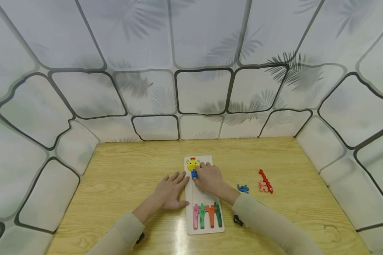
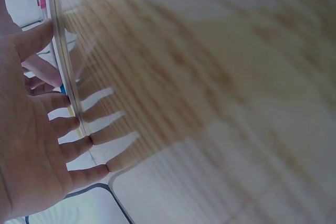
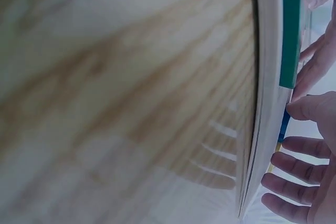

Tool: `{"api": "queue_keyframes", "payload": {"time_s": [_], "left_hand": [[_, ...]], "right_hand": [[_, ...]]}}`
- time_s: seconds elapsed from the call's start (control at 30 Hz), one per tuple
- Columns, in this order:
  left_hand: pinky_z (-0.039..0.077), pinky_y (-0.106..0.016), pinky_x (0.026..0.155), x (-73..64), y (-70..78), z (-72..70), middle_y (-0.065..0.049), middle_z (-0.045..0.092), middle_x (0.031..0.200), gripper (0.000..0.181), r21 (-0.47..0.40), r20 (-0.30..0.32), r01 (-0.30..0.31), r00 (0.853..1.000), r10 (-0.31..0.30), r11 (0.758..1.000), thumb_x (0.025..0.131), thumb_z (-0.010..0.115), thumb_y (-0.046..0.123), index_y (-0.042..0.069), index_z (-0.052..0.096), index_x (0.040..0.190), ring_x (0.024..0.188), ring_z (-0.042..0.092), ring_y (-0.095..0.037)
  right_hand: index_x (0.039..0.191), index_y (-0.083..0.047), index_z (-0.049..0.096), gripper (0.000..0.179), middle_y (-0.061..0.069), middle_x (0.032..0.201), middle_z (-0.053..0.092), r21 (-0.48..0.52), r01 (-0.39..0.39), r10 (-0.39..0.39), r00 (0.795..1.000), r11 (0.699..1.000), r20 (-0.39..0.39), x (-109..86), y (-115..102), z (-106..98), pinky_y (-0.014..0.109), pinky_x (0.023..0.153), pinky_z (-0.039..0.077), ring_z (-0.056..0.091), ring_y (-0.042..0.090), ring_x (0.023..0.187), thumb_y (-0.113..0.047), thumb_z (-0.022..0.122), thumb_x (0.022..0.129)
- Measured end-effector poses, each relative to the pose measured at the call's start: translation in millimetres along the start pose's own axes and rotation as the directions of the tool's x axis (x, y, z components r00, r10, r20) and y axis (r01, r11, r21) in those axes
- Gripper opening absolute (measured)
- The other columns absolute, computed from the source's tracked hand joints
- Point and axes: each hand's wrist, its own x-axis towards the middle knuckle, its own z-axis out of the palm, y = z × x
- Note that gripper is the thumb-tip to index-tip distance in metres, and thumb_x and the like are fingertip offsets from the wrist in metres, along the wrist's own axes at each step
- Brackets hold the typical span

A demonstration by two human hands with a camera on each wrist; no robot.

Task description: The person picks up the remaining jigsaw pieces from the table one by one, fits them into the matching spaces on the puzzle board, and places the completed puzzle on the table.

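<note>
A pale puzzle board (image 1: pixel 199 194) lies lengthwise on the table, with a yellow giraffe-head piece (image 1: pixel 193 164) near its far end. Just below the head sits a blue puzzle piece (image 1: pixel 194 174), partly covered by my right hand (image 1: pixel 208 179). The thumb and index finger of that hand pinch the blue piece at its edges, seen edge-on in the right wrist view. My left hand (image 1: pixel 172 191) rests flat beside the board, fingers spread, with fingertips and thumb at its left edge. Pink, light green, orange (image 1: pixel 211 214) and dark green leg pieces fill the near end.
Right of the board, a blue piece (image 1: pixel 243 188) lies close to my right forearm. Farther right are a long red strip (image 1: pixel 266 181) and a pink piece (image 1: pixel 262 186) against it. White patterned walls (image 1: pixel 201 127) enclose the wooden table (image 1: pixel 131 159) at back and sides.
</note>
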Motion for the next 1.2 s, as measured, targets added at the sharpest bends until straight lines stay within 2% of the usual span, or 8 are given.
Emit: {"api": "queue_keyframes", "payload": {"time_s": [0.27, 0.47, 0.67, 1.03, 1.2], "left_hand": [[0.04, -0.064, 0.123, -0.4, -1.0, 1.7, -0.012, 0.031, 0.175, 0.095, -0.007, -0.006, 0.0, 1.0, 0.0, 1.0, 0.092, 0.057, 0.072, 0.014, 0.037, 0.165, 0.158, 0.038, -0.04], [0.04, -0.064, 0.122, -1.1, -0.8, 1.8, -0.012, 0.031, 0.174, 0.095, -0.012, -0.004, -0.002, 1.0, 0.002, 1.0, 0.092, 0.058, 0.072, 0.014, 0.037, 0.165, 0.158, 0.038, -0.04], [0.04, -0.064, 0.122, -0.1, -1.0, 1.8, -0.012, 0.032, 0.174, 0.095, -0.008, -0.009, 0.001, 1.0, -0.001, 1.0, 0.092, 0.058, 0.072, 0.015, 0.037, 0.165, 0.158, 0.038, -0.04], [0.04, -0.064, 0.122, -0.4, -0.2, 2.4, -0.012, 0.032, 0.174, 0.095, -0.003, -0.003, 0.001, 1.0, -0.001, 1.0, 0.092, 0.057, 0.072, 0.015, 0.036, 0.165, 0.158, 0.038, -0.041], [0.04, -0.064, 0.122, 0.7, -1.4, 3.1, -0.012, 0.031, 0.175, 0.095, -0.002, -0.004, 0.003, 1.0, -0.003, 1.0, 0.093, 0.057, 0.072, 0.015, 0.035, 0.166, 0.158, 0.037, -0.041]], "right_hand": [[0.123, -0.016, 0.074, 0.045, 0.005, 0.113, 0.072, -0.017, -0.015, 0.015, 1.0, 1.0, 0.007, -2.0, 2, -4, 0.04, 0.081, 0.062, 0.067, 0.021, 0.094, -0.052, 0.07, 0.097], [0.128, -0.016, 0.072, 0.047, 0.005, 0.115, 0.072, -0.025, 0.02, -0.021, 0.999, 0.999, -0.029, -10.4, 8, -6, 0.039, 0.081, 0.062, 0.068, 0.022, 0.097, -0.053, 0.069, 0.098], [0.124, -0.017, 0.073, 0.045, 0.004, 0.111, 0.072, 0.004, 0.04, -0.04, 0.996, 0.999, -0.079, -19.7, 15, -10, 0.037, 0.078, 0.061, 0.067, 0.021, 0.094, -0.052, 0.071, 0.097], [0.124, -0.016, 0.074, 0.045, 0.003, 0.112, 0.073, 0.025, 0.068, -0.066, 0.994, 0.997, -0.085, -33.4, 25, -13, 0.037, 0.079, 0.062, 0.068, 0.02, 0.096, -0.051, 0.074, 0.095], [0.126, -0.016, 0.073, 0.044, 0.004, 0.114, 0.072, 0.05, 0.113, -0.109, 0.991, 0.992, -0.074, -38.1, 31, -15, 0.038, 0.079, 0.061, 0.068, 0.021, 0.098, -0.048, 0.075, 0.096]]}}
